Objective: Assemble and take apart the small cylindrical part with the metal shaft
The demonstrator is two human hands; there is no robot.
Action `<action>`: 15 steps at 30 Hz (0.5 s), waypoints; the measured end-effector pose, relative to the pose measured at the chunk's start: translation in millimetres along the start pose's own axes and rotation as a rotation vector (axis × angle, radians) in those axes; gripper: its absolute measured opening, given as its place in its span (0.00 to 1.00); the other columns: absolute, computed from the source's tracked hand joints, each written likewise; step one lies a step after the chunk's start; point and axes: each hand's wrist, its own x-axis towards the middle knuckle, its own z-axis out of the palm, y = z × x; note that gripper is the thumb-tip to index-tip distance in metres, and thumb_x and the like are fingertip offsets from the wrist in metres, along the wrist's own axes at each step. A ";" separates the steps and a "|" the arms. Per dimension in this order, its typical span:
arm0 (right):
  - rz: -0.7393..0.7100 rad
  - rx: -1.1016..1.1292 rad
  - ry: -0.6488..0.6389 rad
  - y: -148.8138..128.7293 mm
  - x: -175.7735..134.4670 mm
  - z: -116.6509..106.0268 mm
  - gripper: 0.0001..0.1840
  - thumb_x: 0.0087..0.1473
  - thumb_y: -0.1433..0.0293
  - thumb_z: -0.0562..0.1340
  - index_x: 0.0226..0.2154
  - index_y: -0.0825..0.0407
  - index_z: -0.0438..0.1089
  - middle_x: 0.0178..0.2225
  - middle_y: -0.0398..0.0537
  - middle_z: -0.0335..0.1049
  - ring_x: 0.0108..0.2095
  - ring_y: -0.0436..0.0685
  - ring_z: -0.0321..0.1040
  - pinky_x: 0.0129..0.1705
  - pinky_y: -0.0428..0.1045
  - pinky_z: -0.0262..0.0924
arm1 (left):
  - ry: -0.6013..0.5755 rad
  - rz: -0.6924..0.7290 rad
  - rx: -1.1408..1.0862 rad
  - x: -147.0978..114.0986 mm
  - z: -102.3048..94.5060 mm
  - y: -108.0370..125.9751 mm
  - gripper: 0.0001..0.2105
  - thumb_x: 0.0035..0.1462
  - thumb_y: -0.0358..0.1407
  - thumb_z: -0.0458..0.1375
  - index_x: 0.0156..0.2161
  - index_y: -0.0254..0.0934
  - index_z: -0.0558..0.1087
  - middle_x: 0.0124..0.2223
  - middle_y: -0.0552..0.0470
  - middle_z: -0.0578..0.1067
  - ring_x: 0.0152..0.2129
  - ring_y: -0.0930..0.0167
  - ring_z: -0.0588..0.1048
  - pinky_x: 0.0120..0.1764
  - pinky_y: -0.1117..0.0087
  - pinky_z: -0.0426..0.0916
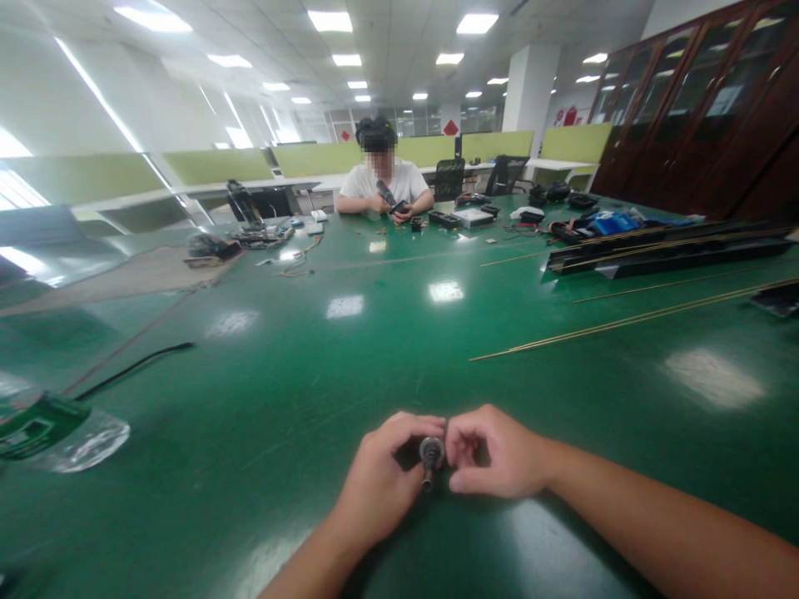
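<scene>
My left hand (382,474) is closed around a dark cylindrical tool (430,456) with a collar and a narrow, stepped metal tip that points toward me. Most of the tool's body lies behind the collar, so its exact kind does not show. Right beside it, my right hand (490,456) has curled fingers with the thumb held a little apart, and nothing shows between them. Its fingertips are very near the tool's collar; whether they touch it I cannot tell. Both hands are low over the green tabletop (280,482).
At left lies a clear bottle (81,437) with a green label, near a black cable (137,370). Thin brass-coloured rods (562,334) and long black channels (674,254) occupy the right. Across the table, a person (382,179) holds a dark device among scattered parts.
</scene>
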 end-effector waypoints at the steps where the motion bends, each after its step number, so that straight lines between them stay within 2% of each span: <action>1: -0.002 -0.001 -0.002 -0.1 0.0 -0.1 0.12 0.46 0.66 0.71 0.28 0.54 0.69 0.23 0.41 0.68 0.23 0.49 0.64 0.28 0.44 0.59 | -0.003 0.004 0.003 0.0 -0.1 -0.4 0.10 0.53 0.27 0.62 0.39 0.44 0.78 0.44 0.51 0.79 0.42 0.67 0.77 0.47 0.67 0.71; 6: 0.008 -0.003 0.001 -1.0 0.0 0.1 0.12 0.46 0.66 0.71 0.29 0.54 0.69 0.23 0.41 0.69 0.23 0.49 0.65 0.27 0.44 0.59 | 0.004 0.034 0.021 0.5 -0.1 -2.2 0.12 0.53 0.26 0.62 0.40 0.45 0.78 0.44 0.53 0.79 0.43 0.68 0.77 0.47 0.68 0.70; 10: 0.011 -0.010 0.003 -1.9 -0.1 0.5 0.12 0.46 0.66 0.71 0.29 0.54 0.69 0.23 0.40 0.68 0.23 0.48 0.64 0.28 0.44 0.59 | 0.013 0.047 0.043 0.3 -0.2 -1.2 0.10 0.53 0.27 0.62 0.40 0.43 0.77 0.43 0.53 0.79 0.42 0.69 0.77 0.47 0.68 0.69; 15: -0.001 -0.017 0.009 -2.3 -0.3 0.1 0.11 0.47 0.66 0.70 0.30 0.54 0.70 0.24 0.41 0.68 0.24 0.49 0.64 0.29 0.45 0.60 | 0.004 -0.025 0.077 -0.7 -1.2 2.5 0.09 0.52 0.33 0.66 0.40 0.42 0.77 0.40 0.54 0.79 0.38 0.69 0.77 0.42 0.70 0.69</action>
